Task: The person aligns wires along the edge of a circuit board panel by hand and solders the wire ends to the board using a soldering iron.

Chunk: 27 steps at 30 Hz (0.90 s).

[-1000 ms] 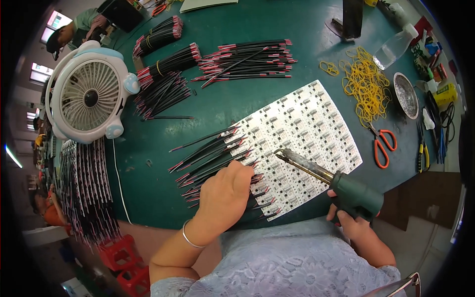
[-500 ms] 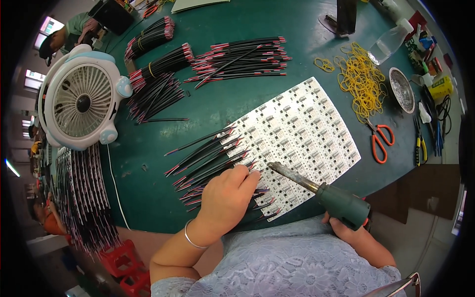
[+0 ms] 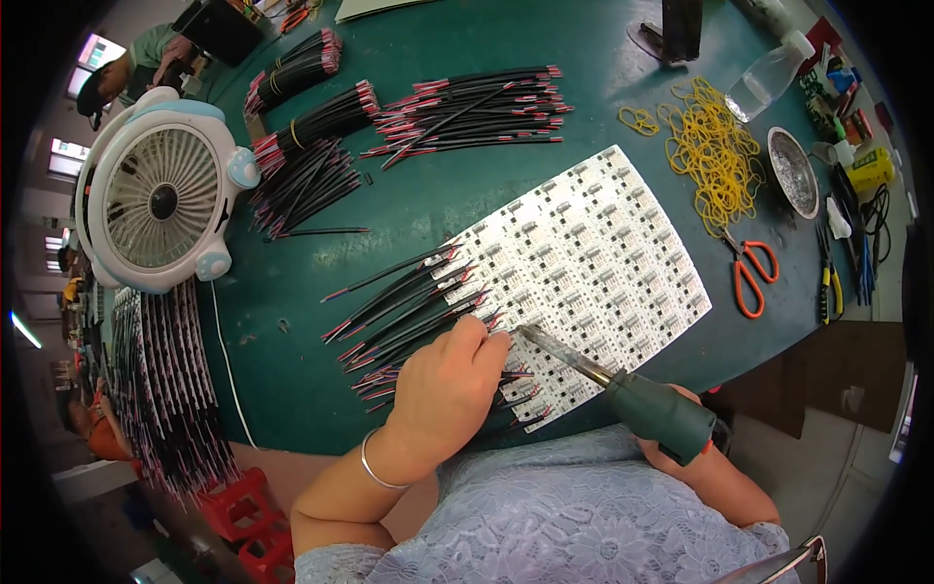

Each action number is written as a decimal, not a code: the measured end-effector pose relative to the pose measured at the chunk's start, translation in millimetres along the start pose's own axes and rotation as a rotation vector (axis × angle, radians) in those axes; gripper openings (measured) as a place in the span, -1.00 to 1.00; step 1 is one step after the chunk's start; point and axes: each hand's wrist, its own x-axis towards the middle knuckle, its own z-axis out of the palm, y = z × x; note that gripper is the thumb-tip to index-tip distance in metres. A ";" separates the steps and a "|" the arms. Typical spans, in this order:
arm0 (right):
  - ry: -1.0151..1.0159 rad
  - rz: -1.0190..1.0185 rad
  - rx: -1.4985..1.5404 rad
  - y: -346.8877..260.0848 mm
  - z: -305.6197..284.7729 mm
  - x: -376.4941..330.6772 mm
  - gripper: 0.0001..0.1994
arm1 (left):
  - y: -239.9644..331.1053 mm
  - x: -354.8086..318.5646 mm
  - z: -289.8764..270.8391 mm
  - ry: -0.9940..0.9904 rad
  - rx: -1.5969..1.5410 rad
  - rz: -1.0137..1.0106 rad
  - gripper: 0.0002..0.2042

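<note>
A white circuit board panel (image 3: 584,243) with rows of small components lies at an angle on the table. Black-sleeved wires (image 3: 409,282) with red ends reach onto its left edge. My left hand (image 3: 443,389) is closed at that edge, thumb and forefinger pinched over a wire; the held end is hidden under the fingers. My right hand (image 3: 686,457) grips a green gun-shaped soldering tool (image 3: 662,414), whose body hides much of the hand. Its metal barrel points left, and the tip is just right of my left fingertips, over the board.
A white fan (image 3: 161,200) stands at the left. Wire bundles (image 3: 467,115) lie beyond the board. Yellow rubber bands (image 3: 715,146), a metal bowl (image 3: 792,173), a clear bottle (image 3: 769,78) and orange-handled scissors (image 3: 749,277) are at the right. Wired boards (image 3: 165,360) hang at the left edge.
The green tool has shifted slightly left and its tip is nearer my left fingertips. My right hand has come up around its body. My left hand stays nearly in place.
</note>
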 end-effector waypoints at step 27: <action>0.035 0.134 0.139 -0.4 1.1 -14.6 -0.71 | 2.9 0.6 -3.8 -0.050 0.066 0.065 -0.78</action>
